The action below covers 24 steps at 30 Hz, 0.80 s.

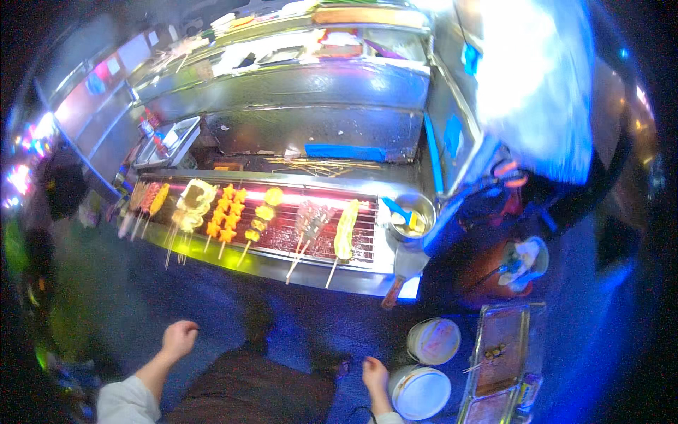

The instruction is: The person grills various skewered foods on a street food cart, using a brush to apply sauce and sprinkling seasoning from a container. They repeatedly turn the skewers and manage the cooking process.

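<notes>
My left hand (180, 338) hangs at the lower left, fingers curled, in front of the grill (278, 270); whether it holds anything is not plain. My right hand (375, 373) is at the lower centre, fingers bent, beside two round tubs. Skewers lie across the grill's wire rack: yellow-orange star-shaped pieces (226, 212), round yellow pieces (265, 213), pale folded food (196, 204), a yellow-green slice (347, 230), dark meat-like pieces (313, 218) and a corn-like piece (159, 199). A metal pot (431, 209) with a blue-handled brush (397, 209) stands at the grill's right end.
A wide scraper (409, 262) lies below the pot. Two lidded tubs (434, 341) (422, 392) and a metal tray (503, 347) stand at the lower right. Loose wooden sticks (323, 166) lie behind the grill. A tray of bottles (165, 143) is at left; shelves rise behind.
</notes>
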{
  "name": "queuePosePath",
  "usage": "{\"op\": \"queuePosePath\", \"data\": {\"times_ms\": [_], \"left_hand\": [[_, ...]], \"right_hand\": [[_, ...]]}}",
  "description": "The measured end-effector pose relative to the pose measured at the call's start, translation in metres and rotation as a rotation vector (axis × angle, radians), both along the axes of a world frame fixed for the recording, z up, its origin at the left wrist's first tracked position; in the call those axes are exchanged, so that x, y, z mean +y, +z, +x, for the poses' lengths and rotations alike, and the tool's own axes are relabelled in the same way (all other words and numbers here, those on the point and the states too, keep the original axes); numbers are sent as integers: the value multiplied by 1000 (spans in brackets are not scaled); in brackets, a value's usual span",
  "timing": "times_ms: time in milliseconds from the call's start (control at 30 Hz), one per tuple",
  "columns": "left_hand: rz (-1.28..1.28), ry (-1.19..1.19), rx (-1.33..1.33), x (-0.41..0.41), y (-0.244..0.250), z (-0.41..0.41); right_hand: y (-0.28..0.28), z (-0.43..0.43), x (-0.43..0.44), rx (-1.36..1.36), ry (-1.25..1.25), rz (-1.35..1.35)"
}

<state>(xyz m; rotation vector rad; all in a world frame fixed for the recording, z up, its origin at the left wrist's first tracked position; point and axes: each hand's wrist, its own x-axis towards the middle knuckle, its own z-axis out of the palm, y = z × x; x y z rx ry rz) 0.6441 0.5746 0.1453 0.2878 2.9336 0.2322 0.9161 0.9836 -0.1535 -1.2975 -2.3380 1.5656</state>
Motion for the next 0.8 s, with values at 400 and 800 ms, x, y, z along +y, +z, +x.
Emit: {"op": "queuePosePath", "data": {"times_ms": [400, 800], "left_hand": [[1260, 681, -888, 140, -82, -173], [1347, 716, -814, 184, -99, -167]], "right_hand": [[187, -342, -87, 64, -174, -659], [180, -362, -91, 175, -264, -612]]}}
